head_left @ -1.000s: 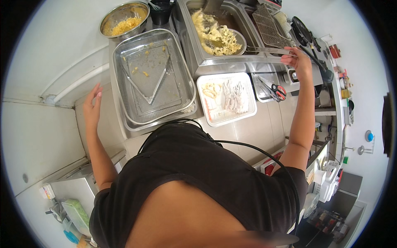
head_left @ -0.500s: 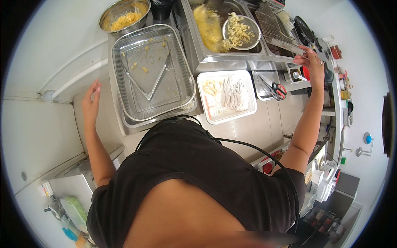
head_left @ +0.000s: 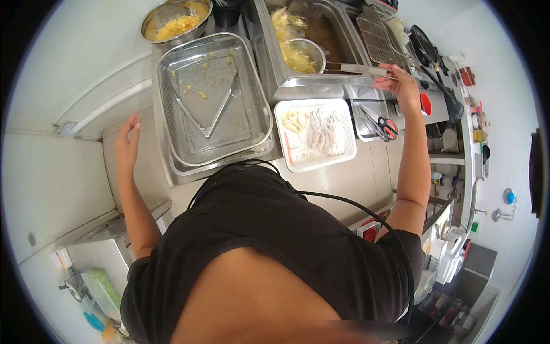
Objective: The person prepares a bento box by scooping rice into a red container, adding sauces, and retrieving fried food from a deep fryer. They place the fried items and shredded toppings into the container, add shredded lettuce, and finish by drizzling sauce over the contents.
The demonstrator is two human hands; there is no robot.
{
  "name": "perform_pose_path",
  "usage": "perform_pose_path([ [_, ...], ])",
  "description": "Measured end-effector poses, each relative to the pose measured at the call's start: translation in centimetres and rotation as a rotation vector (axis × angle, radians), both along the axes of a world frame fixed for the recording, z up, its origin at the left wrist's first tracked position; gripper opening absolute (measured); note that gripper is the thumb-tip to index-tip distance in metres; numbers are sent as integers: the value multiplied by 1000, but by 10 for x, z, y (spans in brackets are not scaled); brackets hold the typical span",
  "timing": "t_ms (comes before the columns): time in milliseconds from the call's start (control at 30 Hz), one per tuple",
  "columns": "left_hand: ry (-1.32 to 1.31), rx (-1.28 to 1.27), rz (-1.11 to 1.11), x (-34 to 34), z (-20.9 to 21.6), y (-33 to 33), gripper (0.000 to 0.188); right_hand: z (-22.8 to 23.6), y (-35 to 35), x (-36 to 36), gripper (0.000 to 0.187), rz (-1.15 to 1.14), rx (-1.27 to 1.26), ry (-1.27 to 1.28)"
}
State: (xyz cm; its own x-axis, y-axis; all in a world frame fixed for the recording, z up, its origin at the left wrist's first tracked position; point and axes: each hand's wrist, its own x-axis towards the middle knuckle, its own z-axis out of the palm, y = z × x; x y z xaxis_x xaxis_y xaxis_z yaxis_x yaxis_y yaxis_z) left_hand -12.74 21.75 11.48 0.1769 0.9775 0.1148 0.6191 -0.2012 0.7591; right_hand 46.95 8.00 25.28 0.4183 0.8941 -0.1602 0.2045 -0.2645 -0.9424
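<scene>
My right hand grips the long handle of a round skimmer. The skimmer's bowl is down in the oil of a steel deep fryer, at the left part of the vat. Pale yellow battered food bubbles beside the bowl, and some of it lies inside. My left hand hangs at the left with loosely bent fingers apart, holding nothing. Nearest to it is a wire-mesh basket tray holding steel tongs and scattered fried crumbs.
A white tray with raw pale strips and rings stands before the fryer. Scissors with red and black handles lie in a metal tray to its right. A steel bowl of yellow shreds is at far left. Wire fry baskets sit right of the vat.
My right hand has moved left, lowering the skimmer into the oil at the vat's left part. The pile of fried food it carried has gone down into the oil. My left hand has barely moved.
</scene>
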Motion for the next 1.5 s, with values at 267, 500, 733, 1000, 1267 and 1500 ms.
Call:
perform_pose_path([
  [267,-22,-11,37,-11,-6,-3,35,5,-17,27,39,-146,47,78],
  [500,37,-11,50,-10,-5,-3,35,29,-22,8,42,-156,97,-219],
  [733,18,-4,27,-14,-8,1,34,45,-25,-19,43,-35,209,-377],
  [1000,10,-6,49,-17,-7,-3,34,51,-24,-45,37,76,164,-513],
  [1267,17,-18,66,-20,-11,-7,34,65,-22,-43,35,68,178,-462],
  [1500,-7,-74,97,-23,-14,-8,34,52,-14,-66,33,342,21,-667],
])
